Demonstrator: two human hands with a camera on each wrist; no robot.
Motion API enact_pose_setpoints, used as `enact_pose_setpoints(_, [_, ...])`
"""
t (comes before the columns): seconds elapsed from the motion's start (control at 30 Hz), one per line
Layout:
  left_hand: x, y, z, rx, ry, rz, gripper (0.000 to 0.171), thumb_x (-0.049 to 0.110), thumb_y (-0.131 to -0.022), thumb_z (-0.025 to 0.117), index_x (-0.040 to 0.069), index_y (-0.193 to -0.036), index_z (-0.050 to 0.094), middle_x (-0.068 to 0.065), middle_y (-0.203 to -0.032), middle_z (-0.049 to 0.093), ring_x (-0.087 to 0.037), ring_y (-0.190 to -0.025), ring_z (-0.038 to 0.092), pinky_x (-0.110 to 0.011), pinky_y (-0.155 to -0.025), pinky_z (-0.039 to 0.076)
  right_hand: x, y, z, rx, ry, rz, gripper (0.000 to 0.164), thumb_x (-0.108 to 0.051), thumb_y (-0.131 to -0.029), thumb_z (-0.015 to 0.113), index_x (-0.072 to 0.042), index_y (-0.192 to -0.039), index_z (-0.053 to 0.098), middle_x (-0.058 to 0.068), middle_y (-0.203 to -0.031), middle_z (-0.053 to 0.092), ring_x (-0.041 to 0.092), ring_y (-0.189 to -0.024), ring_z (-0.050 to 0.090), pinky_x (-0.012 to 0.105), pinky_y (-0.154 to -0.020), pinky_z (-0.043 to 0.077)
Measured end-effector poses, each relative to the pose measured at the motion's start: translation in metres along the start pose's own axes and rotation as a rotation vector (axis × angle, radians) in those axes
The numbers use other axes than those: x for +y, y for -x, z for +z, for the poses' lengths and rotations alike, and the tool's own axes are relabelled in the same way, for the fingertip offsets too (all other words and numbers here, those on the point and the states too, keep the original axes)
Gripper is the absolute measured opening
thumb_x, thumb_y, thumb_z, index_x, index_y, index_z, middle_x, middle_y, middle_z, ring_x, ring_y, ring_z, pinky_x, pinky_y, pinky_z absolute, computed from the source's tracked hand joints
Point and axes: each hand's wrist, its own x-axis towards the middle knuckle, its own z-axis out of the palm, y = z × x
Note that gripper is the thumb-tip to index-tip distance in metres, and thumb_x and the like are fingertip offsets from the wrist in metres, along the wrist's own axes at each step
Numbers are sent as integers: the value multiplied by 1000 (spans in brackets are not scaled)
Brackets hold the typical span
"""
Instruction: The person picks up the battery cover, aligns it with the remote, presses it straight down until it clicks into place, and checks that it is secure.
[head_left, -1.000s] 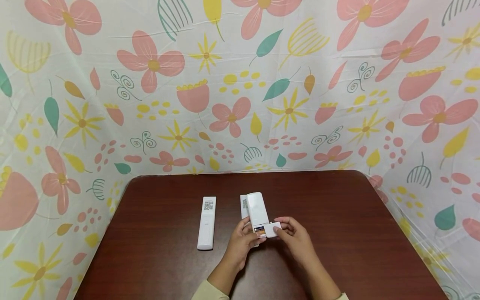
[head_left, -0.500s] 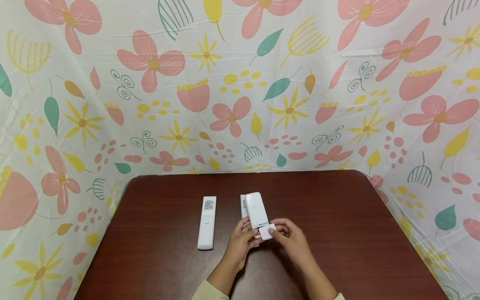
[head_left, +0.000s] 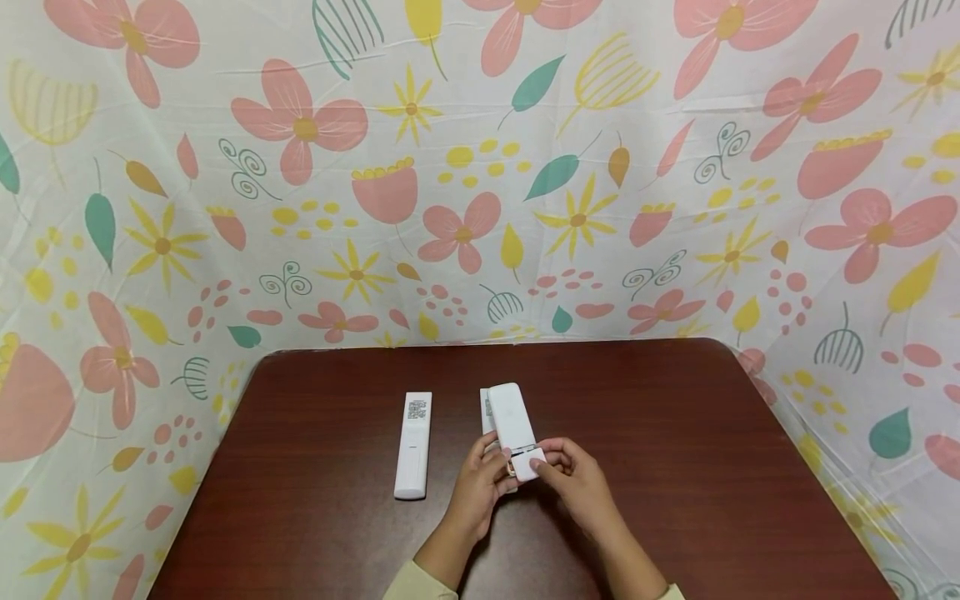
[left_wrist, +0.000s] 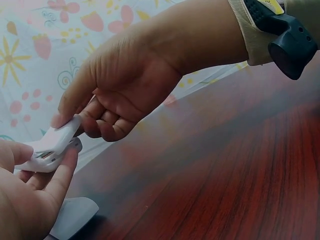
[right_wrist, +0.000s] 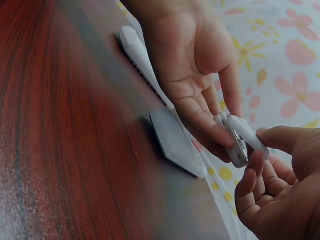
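Note:
My left hand (head_left: 477, 483) holds a white remote control (head_left: 512, 417) by its lower end, back side up. Between the thumb and fingers of my right hand (head_left: 581, 483) is the white battery cover (head_left: 528, 463), pinched over the remote's lower end. In the left wrist view the cover (left_wrist: 64, 134) sits tilted on the remote, with a gap along its side. A bit of the battery compartment (left_wrist: 46, 155) shows in that gap. From the right wrist view, the cover (right_wrist: 248, 135) also stands slightly apart from the remote's body (right_wrist: 235, 145).
A second white remote (head_left: 412, 450) lies face down on the brown table (head_left: 315, 467), left of my hands. Another white remote (head_left: 486, 408) lies partly hidden beneath the held one. A flowered cloth (head_left: 465, 167) hangs behind and beside the table.
My right hand has moved left with the battery cover, from beside the remote to over its lower end. The batteries seen earlier are now mostly covered. My left hand keeps its hold.

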Motion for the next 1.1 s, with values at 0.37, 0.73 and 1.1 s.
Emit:
enact_pose_setpoints(0.37, [-1,1,0,-8,11,3,50,15,-101,57,6,-147,39,-14,-128,63,-14,-98,68,-29,-79,59,1,-2,4,29,81,-1,25,-14,-87,78,-6,-109,68,9,-87,73,11,-70,59,21,-60,46])
enact_pose_setpoints(0.73, [-4,0,-1,0,-13,14,56,9,-97,65,8,-147,40,-14,-126,65,-13,-92,67,-26,-74,57,2,-2,7,60,162,-16,26,-14,-86,79,-8,-109,69,7,-91,68,11,-71,58,21,-57,46])
enact_pose_setpoints(1.1, [-2,1,-1,-14,-18,25,54,8,-99,61,6,-148,39,-16,-128,65,-15,-94,69,-26,-76,59,7,-4,7,57,139,-11,41,-15,-86,80,-10,-121,61,12,-101,57,11,-70,56,23,-51,45])
